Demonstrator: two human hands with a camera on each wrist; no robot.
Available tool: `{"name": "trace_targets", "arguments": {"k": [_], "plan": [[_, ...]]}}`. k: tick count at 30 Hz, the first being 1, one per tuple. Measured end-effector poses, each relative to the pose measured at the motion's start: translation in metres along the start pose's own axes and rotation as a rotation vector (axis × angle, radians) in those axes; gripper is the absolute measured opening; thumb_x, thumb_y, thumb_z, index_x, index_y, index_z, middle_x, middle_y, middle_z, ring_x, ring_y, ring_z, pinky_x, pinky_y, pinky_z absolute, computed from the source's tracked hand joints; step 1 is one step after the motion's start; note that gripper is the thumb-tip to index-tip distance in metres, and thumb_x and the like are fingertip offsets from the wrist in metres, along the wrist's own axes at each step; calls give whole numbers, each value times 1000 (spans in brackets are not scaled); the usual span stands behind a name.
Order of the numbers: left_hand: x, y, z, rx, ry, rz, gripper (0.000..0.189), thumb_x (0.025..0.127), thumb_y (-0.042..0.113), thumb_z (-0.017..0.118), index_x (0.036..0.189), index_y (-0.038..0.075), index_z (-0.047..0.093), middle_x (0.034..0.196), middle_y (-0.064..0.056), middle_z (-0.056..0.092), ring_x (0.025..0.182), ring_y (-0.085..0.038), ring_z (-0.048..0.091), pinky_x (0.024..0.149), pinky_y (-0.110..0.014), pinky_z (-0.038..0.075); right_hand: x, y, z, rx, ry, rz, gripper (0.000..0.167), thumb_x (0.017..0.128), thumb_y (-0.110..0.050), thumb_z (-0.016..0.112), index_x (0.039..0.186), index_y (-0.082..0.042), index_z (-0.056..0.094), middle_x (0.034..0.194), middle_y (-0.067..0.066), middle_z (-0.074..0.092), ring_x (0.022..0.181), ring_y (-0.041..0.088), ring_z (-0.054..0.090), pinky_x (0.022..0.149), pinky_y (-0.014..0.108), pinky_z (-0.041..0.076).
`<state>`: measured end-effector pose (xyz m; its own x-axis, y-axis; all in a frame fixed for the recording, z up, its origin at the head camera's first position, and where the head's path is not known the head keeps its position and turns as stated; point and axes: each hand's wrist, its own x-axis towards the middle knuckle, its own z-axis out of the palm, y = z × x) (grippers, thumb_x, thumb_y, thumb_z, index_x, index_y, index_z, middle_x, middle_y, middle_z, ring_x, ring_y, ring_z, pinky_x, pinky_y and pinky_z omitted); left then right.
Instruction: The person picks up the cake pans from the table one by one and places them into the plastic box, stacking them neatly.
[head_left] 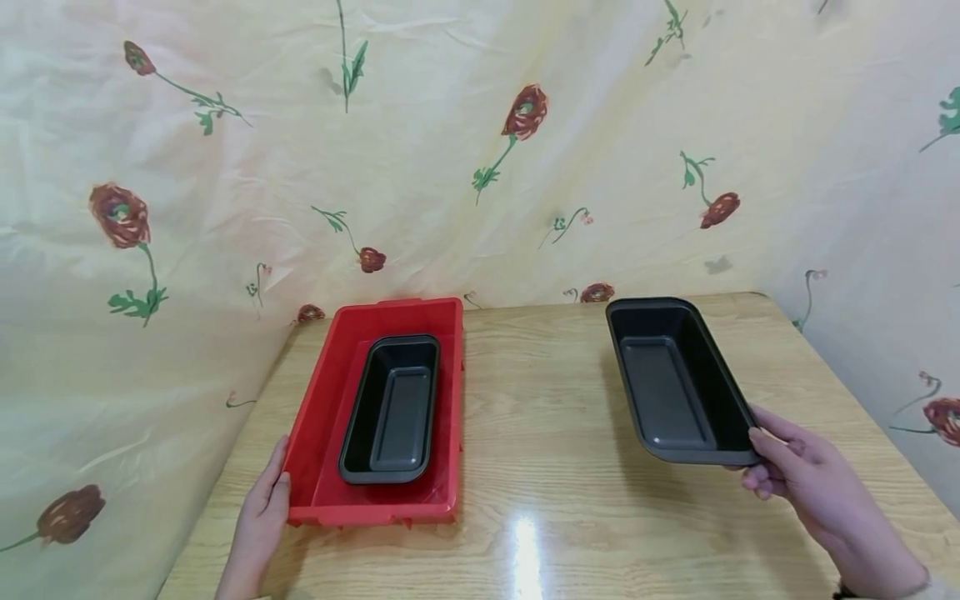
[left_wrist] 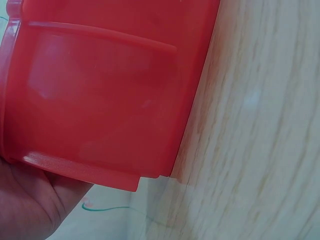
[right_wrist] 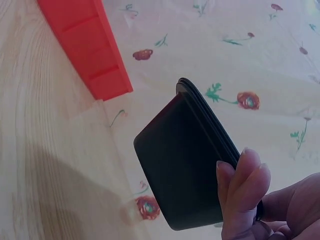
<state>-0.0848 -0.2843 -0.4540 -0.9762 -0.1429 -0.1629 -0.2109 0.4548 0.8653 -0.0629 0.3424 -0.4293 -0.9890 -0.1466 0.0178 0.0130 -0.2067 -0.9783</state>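
At the right, my right hand (head_left: 806, 479) pinches the near right corner of a dark loaf pan (head_left: 667, 392), thumb on the rim and fingers below. The pan is held above the table, and its outer wall (right_wrist: 180, 165) shows in the right wrist view. At the left, my left hand (head_left: 262, 508) rests against the outer left side of a red plastic tray (head_left: 311, 467), fingers fairly straight along it; part of the hand (left_wrist: 30, 210) is hidden behind the tray's rim in the left wrist view. A second dark loaf pan (head_left: 405, 417) lies inside the tray.
Both hands work over a light wooden table (head_left: 540, 433). A pale floral cloth (head_left: 450, 167) hangs behind the table and along both sides. Between the tray and the held pan lies a stretch of bare wood with a bright light reflection.
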Motion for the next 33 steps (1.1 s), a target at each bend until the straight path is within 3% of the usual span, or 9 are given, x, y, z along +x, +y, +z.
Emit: {"name": "trace_targets", "arguments": {"k": [18,33], "plan": [[1,-1,-1,17,-11,15,54,108,21,25,157,28,5,163,-4,10,146,-31,18,107,-41,32,9,-7,30,-93,-35,1,40,105,-8,41,127,-37,57,82,14,72,61,12,64,49,24,50],[3,-3,0,-19,-1,-20,53,108,22,25,157,32,6,164,-1,8,147,-31,15,107,-45,35,21,-12,58,-126,-73,-24,37,105,-8,41,141,-17,45,81,15,72,59,13,64,48,24,50]]}}
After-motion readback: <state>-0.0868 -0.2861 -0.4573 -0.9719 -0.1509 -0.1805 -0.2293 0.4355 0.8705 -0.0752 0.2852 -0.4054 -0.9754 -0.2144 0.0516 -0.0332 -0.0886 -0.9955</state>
